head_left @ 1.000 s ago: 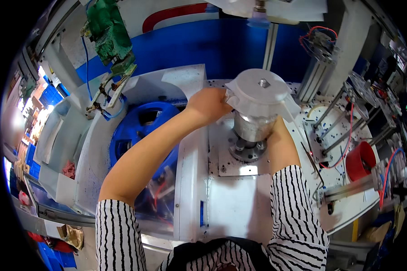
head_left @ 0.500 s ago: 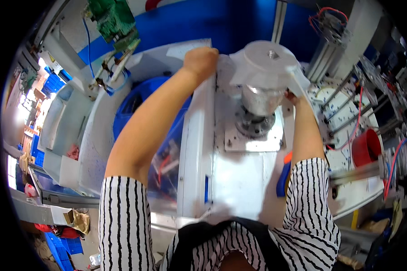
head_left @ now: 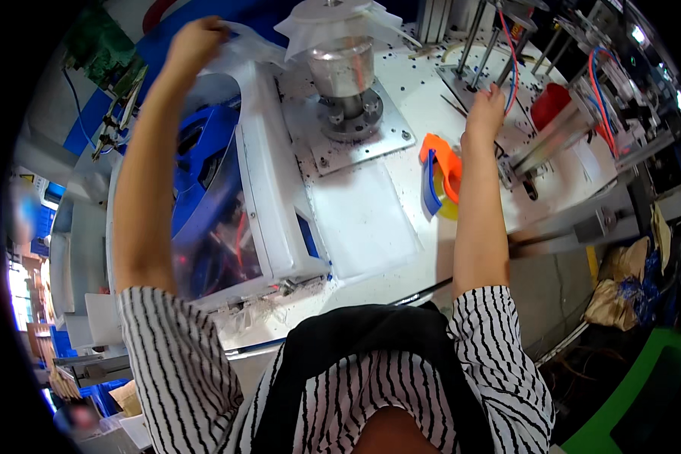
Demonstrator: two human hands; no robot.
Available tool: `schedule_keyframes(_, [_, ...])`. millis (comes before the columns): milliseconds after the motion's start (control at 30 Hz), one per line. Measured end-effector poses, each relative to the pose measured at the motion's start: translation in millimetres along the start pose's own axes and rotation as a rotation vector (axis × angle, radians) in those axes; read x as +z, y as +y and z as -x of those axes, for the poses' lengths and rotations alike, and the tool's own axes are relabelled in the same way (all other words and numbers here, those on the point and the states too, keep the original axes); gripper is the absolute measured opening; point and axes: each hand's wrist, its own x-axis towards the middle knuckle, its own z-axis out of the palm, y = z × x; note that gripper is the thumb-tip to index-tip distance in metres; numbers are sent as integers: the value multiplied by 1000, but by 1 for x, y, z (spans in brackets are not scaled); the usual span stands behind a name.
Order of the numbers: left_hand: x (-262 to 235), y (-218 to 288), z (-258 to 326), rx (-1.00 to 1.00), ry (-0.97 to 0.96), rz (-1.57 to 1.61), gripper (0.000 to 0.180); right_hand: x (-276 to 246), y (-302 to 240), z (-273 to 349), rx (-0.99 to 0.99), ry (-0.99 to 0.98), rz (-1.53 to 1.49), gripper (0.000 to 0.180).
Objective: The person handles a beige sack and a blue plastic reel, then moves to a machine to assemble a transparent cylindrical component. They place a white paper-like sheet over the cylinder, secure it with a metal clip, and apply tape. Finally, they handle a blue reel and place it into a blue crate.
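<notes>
Plastic film (head_left: pixel 253 47) lies between the hands (head_left: pixel 194 47), gripped by the left.

Head-worn fisheye, left of pair; looks down over forearms (head_left: pixel 483 219) at near worktable (head_left: pixel 425 106).

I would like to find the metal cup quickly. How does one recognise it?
On the white table, find the square metal plate to the right of the blue wheel. Above the round base on it, and beneath the white cover, is the metal cup. It is shiny silver, unlike the red cylinder farther right.
</notes>
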Motion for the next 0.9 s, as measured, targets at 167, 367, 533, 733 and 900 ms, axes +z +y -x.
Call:
schedule_keyframes(167, [-87,36,109,148,-54,359,26,-24,-6,50,-266,-11,1035,61])
schedule_keyframes(367, [-64,123,272,344,-240,758,13,-87,-71,132,-430,-408,787,77])
schedule_keyframes(533, [-11,148,312,201,-489,988,17,-107,-50,152,-403,-590,1013,70])
schedule_keyframes(733, [56,154,297,-14,-250,1250,42,-145,-99,171,263,-411,-373,62])
schedule_keyframes(900, [110,168,265,61,9,840,47,-207,-116,205,501,-440,-697,53])
